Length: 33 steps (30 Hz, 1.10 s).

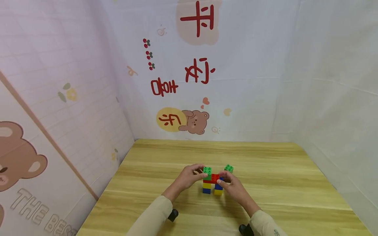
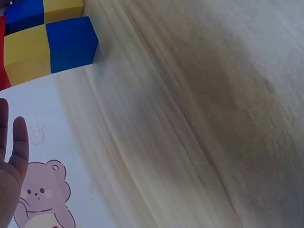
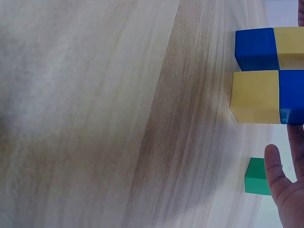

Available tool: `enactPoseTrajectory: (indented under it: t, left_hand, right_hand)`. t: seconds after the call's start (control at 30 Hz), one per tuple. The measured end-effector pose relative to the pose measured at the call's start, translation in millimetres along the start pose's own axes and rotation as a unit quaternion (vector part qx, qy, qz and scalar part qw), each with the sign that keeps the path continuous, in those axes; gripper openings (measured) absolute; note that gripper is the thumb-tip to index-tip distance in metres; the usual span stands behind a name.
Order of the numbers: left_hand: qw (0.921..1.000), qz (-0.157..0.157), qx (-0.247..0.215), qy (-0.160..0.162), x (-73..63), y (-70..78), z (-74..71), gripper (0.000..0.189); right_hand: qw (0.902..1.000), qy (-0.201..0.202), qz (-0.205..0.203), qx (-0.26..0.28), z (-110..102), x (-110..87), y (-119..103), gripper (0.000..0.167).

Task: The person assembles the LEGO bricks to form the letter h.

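On the wood-look table stands a small arch of toy building blocks. Its left column has a yellow block [image 1: 207, 185] over a blue block [image 1: 206, 190]; the right one has a blue block [image 1: 218, 186] over a yellow block [image 1: 218, 192]. A red block [image 1: 215, 178] bridges both columns. My left hand [image 1: 189, 177] pinches a green block [image 1: 207, 170] at the red block's left end, thumb in front and fingers behind. At the other end, my right hand [image 1: 234, 188] holds the red block's right end, thumb at its front corner, fingers partly hiding the blue block there.
A second green block [image 1: 228, 168] lies behind my right hand, partly covered by it. Around the table [image 1: 141, 170] hang printed cloth walls [image 1: 251, 82] at the back and sides. Black wrist camera mounts [image 1: 173, 215] sit at both sleeves.
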<state>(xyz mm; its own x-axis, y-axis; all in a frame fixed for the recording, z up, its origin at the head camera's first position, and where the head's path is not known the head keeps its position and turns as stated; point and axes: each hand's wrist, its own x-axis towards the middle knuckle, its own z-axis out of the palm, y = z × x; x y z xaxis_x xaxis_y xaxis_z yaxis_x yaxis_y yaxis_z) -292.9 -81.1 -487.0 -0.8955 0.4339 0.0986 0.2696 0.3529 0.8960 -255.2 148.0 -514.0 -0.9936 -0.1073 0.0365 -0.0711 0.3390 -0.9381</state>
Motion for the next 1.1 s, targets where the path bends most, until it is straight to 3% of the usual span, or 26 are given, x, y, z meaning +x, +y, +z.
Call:
enactPoseTrajectory:
  t: [0.37,0.87,1.1]
  left_hand:
    - [0.9996,-0.002,-0.018,0.023,0.6,-0.8,5.3,0.033]
    - [0.9991,-0.006,-0.041,0.011,-1.2,-0.4,2.5,0.029]
    - [0.9995,-0.005,-0.03,0.007,-0.5,-2.5,2.8,0.026]
  right_hand:
    - [0.9999,-0.005,-0.012,0.002,-5.0,1.9,-0.4,0.025]
    - [0.9999,-0.006,-0.009,0.002,-5.0,2.2,0.3,0.026]
    - [0.9999,-0.01,0.0,0.005,-4.6,2.0,0.6,0.026]
